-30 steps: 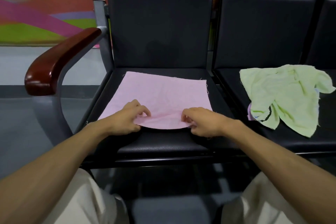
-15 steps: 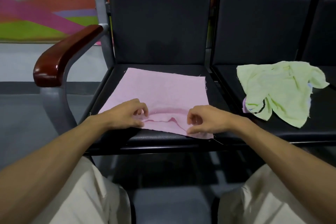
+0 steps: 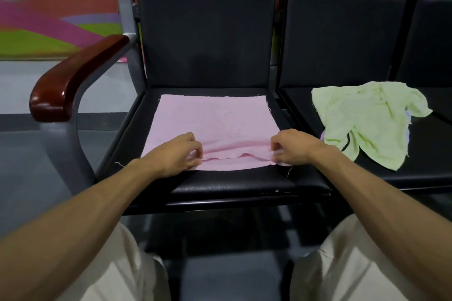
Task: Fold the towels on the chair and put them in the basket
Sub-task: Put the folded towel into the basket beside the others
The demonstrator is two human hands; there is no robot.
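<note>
Here the pink towel [image 3: 212, 127] lies flat on the seat [image 3: 234, 183], near its front edge. Left hand [image 3: 175, 155] and right hand [image 3: 292, 145] pinch its near corners. It looks light and limp, best lifted by those corners.

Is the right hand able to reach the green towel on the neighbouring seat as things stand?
Probably yes. The green towel lies crumpled on the next seat, close to the right hand, with nothing between them. That hand pinches the pink towel, so it must let go first.
</note>
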